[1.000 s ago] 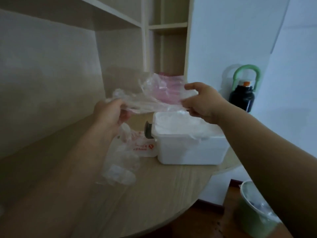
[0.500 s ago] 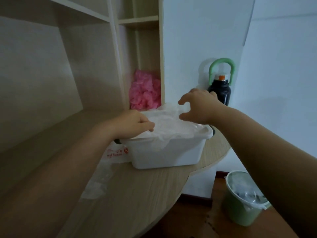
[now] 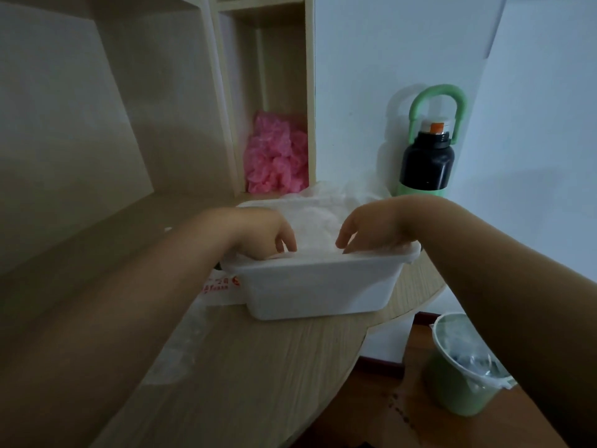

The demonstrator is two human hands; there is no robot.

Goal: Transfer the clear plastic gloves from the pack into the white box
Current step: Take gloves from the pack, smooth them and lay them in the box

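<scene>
Head view: since half a second ago the right hand (image 3: 371,227) has dropped from above the white box (image 3: 323,286) to its near rim, and the left hand (image 3: 261,231) has loosened its fist. Both hands stand apart, fingers loosely bent, tips pressing the clear gloves (image 3: 316,218) heaped in the box. The pack (image 3: 223,286) lies against the box's left side. The tabletop (image 3: 258,367) stretches in front; its curved edge runs close on the right.

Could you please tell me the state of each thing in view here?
white box: open, lidless, full.
clear gloves: heaped in the box, above its rim.
left hand: fingers down, pressing the gloves.
right hand: fingers down, pressing the gloves.
pack: lying flat beside the box.
bottle: upright.
green bin: lined, upright.
</scene>
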